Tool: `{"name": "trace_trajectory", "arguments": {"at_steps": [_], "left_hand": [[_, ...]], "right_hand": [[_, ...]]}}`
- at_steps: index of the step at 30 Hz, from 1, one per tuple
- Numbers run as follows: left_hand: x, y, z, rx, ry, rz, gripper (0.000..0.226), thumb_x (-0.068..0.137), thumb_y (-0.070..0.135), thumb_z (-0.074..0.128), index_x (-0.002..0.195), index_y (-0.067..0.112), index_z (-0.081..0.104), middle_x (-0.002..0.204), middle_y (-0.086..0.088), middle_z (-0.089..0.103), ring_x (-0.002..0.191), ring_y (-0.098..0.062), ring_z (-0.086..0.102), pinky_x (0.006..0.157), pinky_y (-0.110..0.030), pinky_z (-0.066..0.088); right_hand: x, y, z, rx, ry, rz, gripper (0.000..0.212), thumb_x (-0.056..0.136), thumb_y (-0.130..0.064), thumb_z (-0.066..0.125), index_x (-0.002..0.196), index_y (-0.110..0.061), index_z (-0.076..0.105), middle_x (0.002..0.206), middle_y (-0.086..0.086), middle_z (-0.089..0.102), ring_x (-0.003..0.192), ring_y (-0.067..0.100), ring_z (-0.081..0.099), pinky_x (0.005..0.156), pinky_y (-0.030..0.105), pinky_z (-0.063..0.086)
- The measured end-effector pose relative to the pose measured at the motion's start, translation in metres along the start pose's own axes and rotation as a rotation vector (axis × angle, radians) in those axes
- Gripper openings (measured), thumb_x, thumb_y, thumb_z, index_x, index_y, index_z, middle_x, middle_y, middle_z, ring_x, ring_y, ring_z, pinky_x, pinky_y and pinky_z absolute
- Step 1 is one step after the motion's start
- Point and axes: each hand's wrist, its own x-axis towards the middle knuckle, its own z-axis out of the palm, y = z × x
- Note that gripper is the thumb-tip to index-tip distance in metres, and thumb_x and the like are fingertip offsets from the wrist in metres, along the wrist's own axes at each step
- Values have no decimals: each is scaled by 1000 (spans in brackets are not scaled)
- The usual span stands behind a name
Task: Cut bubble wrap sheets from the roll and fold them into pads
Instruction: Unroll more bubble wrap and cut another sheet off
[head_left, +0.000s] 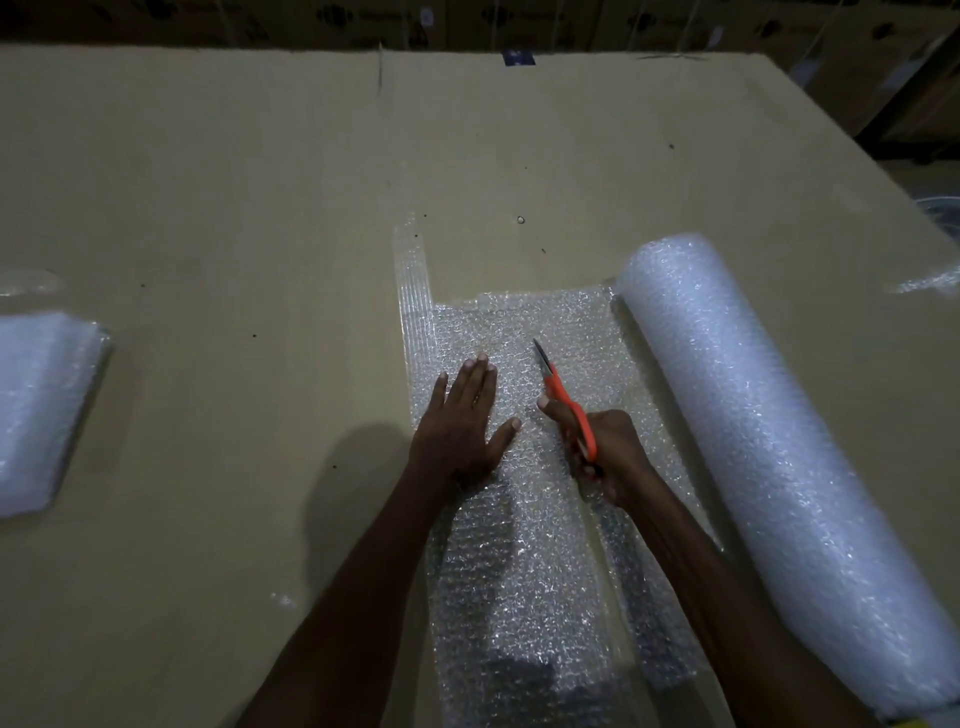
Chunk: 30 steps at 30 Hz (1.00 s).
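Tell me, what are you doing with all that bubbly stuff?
A person is cutting bubble wrap. The left hand presses flat on the unrolled sheet to hold it still. The right hand holds orange scissors, blades pointing away along the sheet, partway through the cut. The big roll lies to the right on the cardboard-covered table. A folded pad sits far left.

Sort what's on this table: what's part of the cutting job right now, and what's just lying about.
In use:
bubble wrap roll
unrolled sheet, pressed flat by the left hand
orange scissors, gripped by the right hand

Lying about:
folded pad at far left
wrap scrap at right edge
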Motion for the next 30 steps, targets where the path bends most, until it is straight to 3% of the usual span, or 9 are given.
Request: {"name": "trace_trajectory", "arguments": {"at_steps": [10, 12, 14, 16, 19, 21, 23, 26, 30], "left_hand": [[-3, 2, -4, -27, 11, -3, 79, 99, 61, 28, 157, 7, 25, 166, -11, 17, 154, -24, 13, 123, -44, 3], [0, -1, -6, -46, 62, 19, 80, 96, 61, 37, 152, 4, 37, 160, -15, 34, 147, -29, 31, 121, -48, 18], [10, -5, -10, -31, 158, 60, 78, 91, 62, 46, 143, 3, 50, 143, -16, 53, 129, -33, 50, 108, -48, 37], [24, -8, -15, -15, 240, 58, 74, 90, 62, 48, 137, 6, 56, 133, -14, 59, 120, -33, 53, 100, -45, 36], [47, -15, -21, -13, 164, 40, 76, 95, 62, 35, 145, 6, 48, 149, -14, 48, 139, -33, 40, 116, -49, 20], [59, -22, -21, 12, 35, 24, 83, 96, 65, 22, 156, 8, 30, 164, -11, 23, 153, -28, 15, 123, -51, 2], [63, -30, -18, 19, -50, -2, 85, 97, 67, 18, 160, 10, 13, 168, -7, 4, 155, -21, -2, 123, -46, -8], [60, -37, -15, -20, -101, -44, 83, 100, 67, 21, 161, 14, 3, 168, -3, -7, 154, -16, -9, 123, -42, -11], [58, -38, -13, -43, -83, -42, 83, 99, 67, 23, 161, 15, 4, 168, -2, -7, 154, -15, -9, 124, -42, -8]], "right_hand": [[5, -12, 6, 16, 1, 19, 48, 73, -34, 91, 54, -6, 58, 47, 10, 46, 31, 15, 35, 35, 19, 26], [3, -11, 4, 18, -10, 10, 46, 75, -31, 89, 55, -3, 59, 48, 11, 45, 30, 15, 34, 36, 19, 25], [4, -8, 2, 13, -27, 10, 44, 76, -33, 88, 62, -1, 62, 49, 11, 46, 32, 15, 34, 37, 19, 24], [5, -7, 0, -9, -24, 1, 45, 75, -38, 88, 72, 1, 66, 52, 12, 48, 34, 16, 35, 37, 19, 25], [6, -9, -2, -26, -30, 13, 48, 73, -43, 88, 73, 0, 66, 54, 13, 49, 35, 17, 36, 37, 20, 26], [8, -13, -2, -42, -13, 28, 48, 74, -45, 88, 66, -4, 63, 52, 12, 49, 36, 16, 36, 37, 21, 25], [11, -16, -1, -44, -18, 30, 49, 73, -46, 88, 61, -7, 62, 52, 12, 48, 36, 16, 36, 38, 21, 26], [16, -18, 2, -37, -54, 14, 50, 73, -45, 89, 60, -5, 62, 52, 14, 48, 36, 17, 36, 39, 21, 27], [18, -14, 1, -32, -57, -3, 52, 77, -36, 88, 50, -8, 55, 47, 12, 45, 32, 15, 33, 38, 20, 25]]}}
